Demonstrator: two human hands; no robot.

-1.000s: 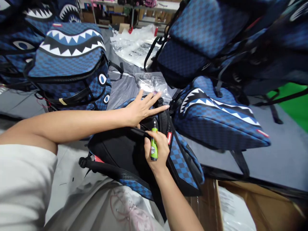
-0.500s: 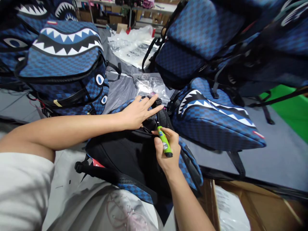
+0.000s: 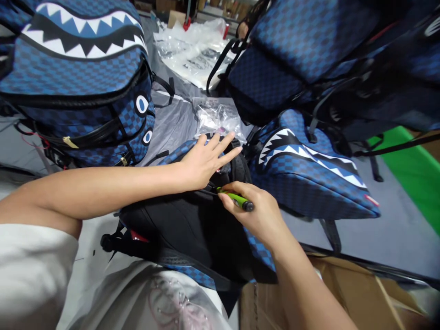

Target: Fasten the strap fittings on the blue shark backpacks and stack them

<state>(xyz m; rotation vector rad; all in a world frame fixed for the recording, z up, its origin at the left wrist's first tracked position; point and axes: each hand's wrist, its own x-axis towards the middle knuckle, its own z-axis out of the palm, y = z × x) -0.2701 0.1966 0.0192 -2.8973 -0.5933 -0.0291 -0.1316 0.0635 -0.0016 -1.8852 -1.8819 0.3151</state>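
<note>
A black backpack [image 3: 182,224] with blue checkered sides lies across my lap and the table edge, its back panel towards me. My left hand [image 3: 208,162] rests palm down over its upper part, fingers spread and holding nothing. Between the thumb and fingers of my right hand [image 3: 256,208] is a short bright-green tool [image 3: 236,198] with a black end cap. Its working tip points left at the bag's seam beside my left hand, and I cannot make the tip out. A clear plastic bag [image 3: 220,119] lies just beyond my fingertips.
A blue checkered backpack with shark teeth [image 3: 82,78] stands at left. A similar backpack [image 3: 312,174] lies at right, below a pile of dark checkered bags [image 3: 275,73]. Clear plastic wrapping [image 3: 192,50] is behind. A cardboard box [image 3: 350,288] is at lower right, a green panel [image 3: 409,165] at far right.
My right hand has turned the green tool from nearly upright to almost level, its black end now to the right. My left hand has shifted slightly right. The view has shifted a little.
</note>
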